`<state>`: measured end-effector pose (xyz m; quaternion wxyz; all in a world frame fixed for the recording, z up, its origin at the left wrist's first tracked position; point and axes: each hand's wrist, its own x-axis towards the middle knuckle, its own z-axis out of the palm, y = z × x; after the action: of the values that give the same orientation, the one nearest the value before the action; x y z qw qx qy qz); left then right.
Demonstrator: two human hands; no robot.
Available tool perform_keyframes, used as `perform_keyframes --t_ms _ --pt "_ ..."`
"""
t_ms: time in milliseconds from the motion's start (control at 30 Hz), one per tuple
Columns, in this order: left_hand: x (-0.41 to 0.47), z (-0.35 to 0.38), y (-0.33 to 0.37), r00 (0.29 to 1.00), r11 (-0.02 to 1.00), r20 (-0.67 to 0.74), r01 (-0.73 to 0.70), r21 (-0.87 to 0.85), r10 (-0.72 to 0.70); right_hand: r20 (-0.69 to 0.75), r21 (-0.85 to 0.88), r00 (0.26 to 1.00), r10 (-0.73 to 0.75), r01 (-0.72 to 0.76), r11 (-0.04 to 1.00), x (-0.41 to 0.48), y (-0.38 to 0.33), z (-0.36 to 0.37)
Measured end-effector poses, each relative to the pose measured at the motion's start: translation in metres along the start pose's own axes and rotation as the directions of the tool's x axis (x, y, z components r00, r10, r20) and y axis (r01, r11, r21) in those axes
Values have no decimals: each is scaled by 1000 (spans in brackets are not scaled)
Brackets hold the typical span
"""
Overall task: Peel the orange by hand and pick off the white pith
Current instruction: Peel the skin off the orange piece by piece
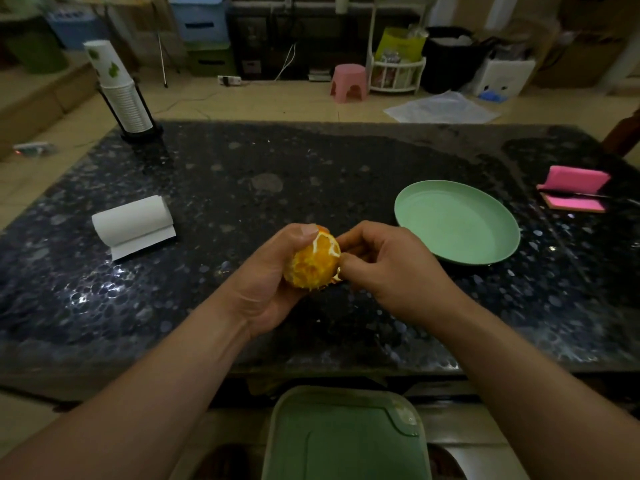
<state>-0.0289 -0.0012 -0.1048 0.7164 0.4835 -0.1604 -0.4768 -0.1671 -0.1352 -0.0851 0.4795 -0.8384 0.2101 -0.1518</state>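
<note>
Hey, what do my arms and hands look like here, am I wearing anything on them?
Nothing worn that shows. Both forearms are bare to the frame edge, with no sleeves. The left hand and right hand carry no gloves, rings, watch or bracelet. The left thumbnail is trimmed short.

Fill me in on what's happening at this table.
A person is peeling an orange by hand above a dark stone table. The left hand grips the fruit, which is mostly bare of peel. The right hand pinches a small scrap at its right edge; whether that is peel or pith is unclear. White pith still streaks the top. A green plate sits on the table to the right.
</note>
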Motion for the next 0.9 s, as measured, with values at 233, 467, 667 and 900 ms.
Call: perform_keyframes --t_ms 233,467,667,900 --pt "-4 1 2 999 999 15 30 -24 -30 -34 70 999 2 0 998 0 1 0" --pt "-8 2 11 997 987 71 46 -156 -35 72 267 997 9 -28 963 -2 -2 -11" --pt "-8 0 11 996 989 81 45 -139 -34 90 240 996 18 -39 970 -5 -7 -10" --pt "-4 -3 7 998 997 53 -19 74 16 74 43 995 68 -71 997 -5 -10 -7"
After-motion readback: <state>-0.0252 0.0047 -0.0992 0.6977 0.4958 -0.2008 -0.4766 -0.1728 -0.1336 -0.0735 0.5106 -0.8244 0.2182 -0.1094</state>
